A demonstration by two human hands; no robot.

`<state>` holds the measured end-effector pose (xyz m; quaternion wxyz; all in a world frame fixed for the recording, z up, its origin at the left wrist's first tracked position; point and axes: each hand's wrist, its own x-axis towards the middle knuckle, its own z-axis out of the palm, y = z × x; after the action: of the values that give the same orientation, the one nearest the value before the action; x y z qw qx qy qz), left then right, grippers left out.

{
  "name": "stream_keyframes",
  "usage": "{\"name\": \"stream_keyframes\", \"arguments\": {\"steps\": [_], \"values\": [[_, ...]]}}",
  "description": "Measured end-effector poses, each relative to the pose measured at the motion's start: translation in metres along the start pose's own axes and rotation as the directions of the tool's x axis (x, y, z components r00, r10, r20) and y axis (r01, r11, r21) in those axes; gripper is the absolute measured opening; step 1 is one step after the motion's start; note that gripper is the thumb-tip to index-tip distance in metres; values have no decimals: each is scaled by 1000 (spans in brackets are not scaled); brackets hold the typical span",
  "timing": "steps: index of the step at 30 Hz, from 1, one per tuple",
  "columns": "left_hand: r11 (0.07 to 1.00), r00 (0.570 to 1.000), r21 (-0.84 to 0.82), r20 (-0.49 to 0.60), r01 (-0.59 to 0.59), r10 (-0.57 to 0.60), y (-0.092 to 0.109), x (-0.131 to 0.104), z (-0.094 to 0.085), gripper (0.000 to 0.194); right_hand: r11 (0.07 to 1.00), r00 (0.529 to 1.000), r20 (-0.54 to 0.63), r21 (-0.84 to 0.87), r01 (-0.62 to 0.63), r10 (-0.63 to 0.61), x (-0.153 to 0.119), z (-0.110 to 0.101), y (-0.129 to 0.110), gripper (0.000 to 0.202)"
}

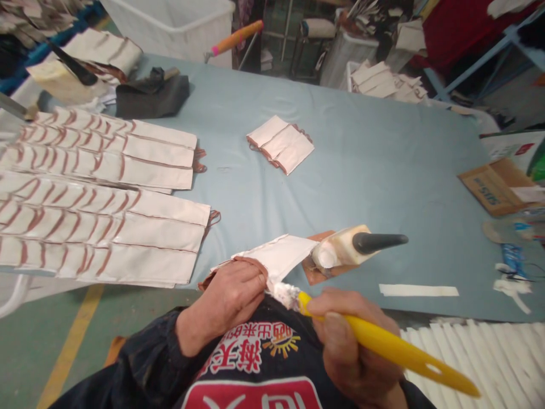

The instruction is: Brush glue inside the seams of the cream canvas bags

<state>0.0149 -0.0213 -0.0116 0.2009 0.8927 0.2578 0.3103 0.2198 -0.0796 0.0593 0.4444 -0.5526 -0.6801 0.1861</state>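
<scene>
My left hand (232,289) is closed on the edge of a cream-white panel (283,255) with brown edging, at the table's front edge. In my right hand (357,341) is a brush with a yellow handle (383,341). White paste covers its bristles (285,294), which touch the panel's edge beside my left fingers. Just beyond the panel, a whitish container with a black tapered end (378,242) lies on a brown board (315,275). Farther back rests a small stack of similar panels (281,143), brown loops showing at its edges.
Overlapping rows of cream panels (162,241) with brown strips cover the table's left side. Behind them lies a black cloth (153,96). A white strip (418,290) and a cardboard box (498,184) are on the right. A white bin (170,28) stands beyond the table (383,170).
</scene>
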Motion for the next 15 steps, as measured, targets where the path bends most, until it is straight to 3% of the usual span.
{"name": "stream_keyframes", "arguments": {"steps": [3, 8, 15], "values": [[1000, 1000, 9, -1, 2, -2, 0, 2, 0, 30, 997, 994, -78, 2, -77, 77, -1, 0, 9, 17], [1000, 1000, 9, 14, 6, -6, -3, 1, 3, 27, 997, 998, 35, 38, -61, 60, -5, 2, 8, 19], [999, 999, 36, -34, -20, 21, -4, 5, 6, 31, 899, 943, 82, 285, -332, 323, -7, -2, 11, 29]]}}
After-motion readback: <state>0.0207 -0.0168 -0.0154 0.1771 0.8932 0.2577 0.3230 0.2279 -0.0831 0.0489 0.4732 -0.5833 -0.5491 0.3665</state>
